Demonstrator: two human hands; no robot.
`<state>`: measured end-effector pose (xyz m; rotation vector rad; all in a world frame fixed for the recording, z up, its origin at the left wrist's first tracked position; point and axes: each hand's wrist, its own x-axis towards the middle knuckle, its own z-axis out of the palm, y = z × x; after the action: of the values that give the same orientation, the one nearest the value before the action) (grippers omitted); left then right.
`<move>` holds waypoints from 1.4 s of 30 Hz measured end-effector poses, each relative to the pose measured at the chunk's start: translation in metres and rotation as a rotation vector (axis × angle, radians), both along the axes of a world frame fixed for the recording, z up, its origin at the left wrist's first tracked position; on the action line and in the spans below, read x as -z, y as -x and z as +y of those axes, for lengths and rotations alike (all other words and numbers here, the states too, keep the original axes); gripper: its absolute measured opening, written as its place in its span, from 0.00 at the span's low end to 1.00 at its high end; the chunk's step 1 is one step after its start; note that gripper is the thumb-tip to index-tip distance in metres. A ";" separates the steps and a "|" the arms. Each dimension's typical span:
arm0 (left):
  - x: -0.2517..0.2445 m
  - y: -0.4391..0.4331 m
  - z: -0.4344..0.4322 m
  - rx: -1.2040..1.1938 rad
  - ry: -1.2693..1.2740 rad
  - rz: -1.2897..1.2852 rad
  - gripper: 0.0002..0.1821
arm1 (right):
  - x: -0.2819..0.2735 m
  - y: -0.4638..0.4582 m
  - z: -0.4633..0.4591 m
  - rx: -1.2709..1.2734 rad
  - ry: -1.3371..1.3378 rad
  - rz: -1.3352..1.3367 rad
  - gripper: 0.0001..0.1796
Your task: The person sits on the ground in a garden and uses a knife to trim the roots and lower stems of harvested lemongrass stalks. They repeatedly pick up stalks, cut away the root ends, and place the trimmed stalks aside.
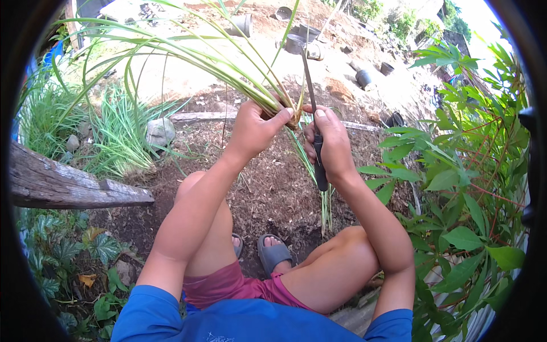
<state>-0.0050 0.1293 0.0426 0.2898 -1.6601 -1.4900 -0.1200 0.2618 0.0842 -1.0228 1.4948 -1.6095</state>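
My left hand [260,124] grips the base of a clump of long green grass-like stalks [243,85], whose leaves fan out to the upper left. In my right hand [331,141] is a dark-handled knife [318,162], its narrow blade pointing up beside the clump's base. The right fingertips are at a thin leaf there; whether they pinch it, I cannot tell. Below the hands, loose green stalks [325,209] lie on the brown soil [273,188].
A weathered wooden beam [77,184] juts in from the left, near a grassy bundle [128,149] and a grey stone [160,131]. Leafy plants [461,192] crowd the right side. Several dark pots, one a bucket [242,25], lie on the slope beyond a board [205,116].
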 end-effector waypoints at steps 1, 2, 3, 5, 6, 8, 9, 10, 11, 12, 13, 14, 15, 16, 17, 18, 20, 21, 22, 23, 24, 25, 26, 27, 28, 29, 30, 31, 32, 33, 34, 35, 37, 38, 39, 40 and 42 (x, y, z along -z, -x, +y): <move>0.001 0.001 0.000 -0.004 -0.001 -0.004 0.08 | 0.000 -0.001 0.000 -0.007 -0.011 0.020 0.20; 0.002 0.002 -0.001 -0.010 -0.001 -0.004 0.08 | 0.000 -0.001 0.000 -0.019 -0.011 0.036 0.21; 0.003 0.002 -0.002 -0.015 -0.001 -0.004 0.08 | 0.001 -0.002 0.000 -0.031 -0.010 0.053 0.21; 0.004 0.004 -0.004 -0.001 -0.014 0.001 0.08 | 0.003 -0.002 0.000 -0.044 -0.027 0.048 0.23; 0.004 0.005 -0.004 0.006 -0.021 0.004 0.07 | 0.004 -0.002 0.000 -0.050 -0.035 0.046 0.24; 0.005 0.006 -0.004 0.015 -0.036 0.024 0.07 | 0.005 -0.002 0.001 -0.061 -0.045 0.046 0.25; 0.006 0.006 -0.004 0.019 -0.044 0.034 0.07 | 0.005 -0.001 0.001 -0.067 -0.050 0.045 0.26; 0.006 0.007 -0.004 0.024 -0.046 0.034 0.07 | 0.005 -0.001 0.001 -0.071 -0.058 0.029 0.26; 0.006 0.007 -0.003 0.029 -0.048 0.034 0.07 | 0.005 0.000 0.001 -0.076 -0.067 0.012 0.26; 0.006 0.007 -0.003 0.033 -0.049 0.037 0.07 | 0.005 0.001 0.001 -0.079 -0.073 -0.003 0.26; 0.006 0.007 -0.003 0.037 -0.052 0.030 0.07 | 0.005 0.001 0.001 -0.078 -0.082 -0.025 0.26; 0.007 0.007 -0.003 0.041 -0.054 0.027 0.07 | 0.004 0.001 0.001 -0.076 -0.089 -0.045 0.26; 0.007 0.007 -0.004 0.050 -0.051 0.027 0.07 | 0.004 0.001 0.001 -0.072 -0.097 -0.064 0.26; 0.007 0.007 -0.004 0.050 -0.046 0.010 0.08 | 0.004 0.002 0.001 -0.074 -0.097 -0.094 0.26; 0.007 0.006 -0.005 0.055 -0.035 -0.005 0.09 | 0.003 0.002 0.001 -0.075 -0.099 -0.123 0.26; 0.007 0.006 -0.006 0.051 -0.035 -0.035 0.10 | 0.003 0.002 0.001 -0.076 -0.101 -0.154 0.26; 0.007 0.006 -0.006 0.063 -0.032 -0.023 0.10 | 0.003 0.002 0.000 -0.081 -0.087 -0.202 0.26; 0.008 0.006 -0.006 0.067 -0.035 -0.024 0.10 | 0.003 0.002 0.000 -0.084 -0.079 -0.226 0.26; 0.008 0.006 -0.006 0.063 -0.038 -0.016 0.10 | 0.003 0.003 0.000 -0.082 -0.077 -0.230 0.25; 0.008 0.007 -0.006 0.060 -0.041 -0.008 0.10 | 0.003 0.003 0.000 -0.081 -0.075 -0.234 0.25; 0.008 0.007 -0.006 0.064 -0.043 0.000 0.10 | 0.003 0.003 0.000 -0.080 -0.073 -0.239 0.25; 0.008 0.007 -0.005 0.055 -0.040 -0.005 0.10 | 0.003 0.003 -0.001 -0.084 -0.070 -0.242 0.25; 0.007 0.007 -0.005 0.053 -0.036 -0.010 0.10 | 0.003 0.003 -0.001 -0.088 -0.067 -0.245 0.25; 0.007 0.007 -0.005 0.046 -0.037 -0.017 0.10 | 0.003 0.003 -0.001 -0.091 -0.064 -0.248 0.25; 0.007 0.008 -0.004 0.051 -0.041 0.003 0.09 | 0.003 0.003 0.000 -0.090 -0.061 -0.254 0.25; 0.007 0.008 -0.004 0.052 -0.050 0.020 0.08 | 0.004 0.003 0.000 -0.089 -0.058 -0.261 0.25; 0.007 0.009 -0.004 0.056 -0.060 0.035 0.08 | 0.004 0.003 0.000 -0.090 -0.055 -0.267 0.25; 0.008 0.009 -0.004 0.055 -0.061 0.042 0.08 | 0.004 0.003 0.000 -0.091 -0.058 -0.259 0.25; 0.008 0.009 -0.004 0.057 -0.063 0.048 0.08 | 0.004 0.004 0.000 -0.092 -0.060 -0.251 0.25; 0.008 0.009 -0.004 0.058 -0.066 0.052 0.08 | 0.005 0.004 -0.001 -0.094 -0.063 -0.244 0.25; 0.009 0.009 -0.004 0.054 -0.057 0.043 0.07 | 0.005 0.004 -0.001 -0.096 -0.061 -0.243 0.25; 0.009 0.009 -0.005 0.050 -0.048 0.034 0.07 | 0.005 0.004 -0.001 -0.099 -0.060 -0.243 0.26; 0.010 0.009 -0.005 0.049 -0.046 0.024 0.07 | 0.006 0.005 -0.001 -0.098 -0.066 -0.251 0.26; 0.010 0.009 -0.005 0.052 -0.051 0.023 0.07 | 0.006 0.005 0.000 -0.096 -0.072 -0.258 0.27; 0.010 0.009 -0.005 0.054 -0.056 0.022 0.07 | 0.006 0.005 0.000 -0.094 -0.079 -0.266 0.27; 0.010 0.009 -0.004 0.053 -0.058 0.017 0.07 | 0.005 0.005 0.001 -0.097 -0.083 -0.272 0.27; 0.010 0.009 -0.004 0.050 -0.061 0.008 0.07 | 0.005 0.005 0.001 -0.104 -0.092 -0.282 0.27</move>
<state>-0.0140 0.1254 0.0330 0.2779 -1.6282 -1.5792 -0.1245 0.2632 0.0796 -0.7731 1.2911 -1.5263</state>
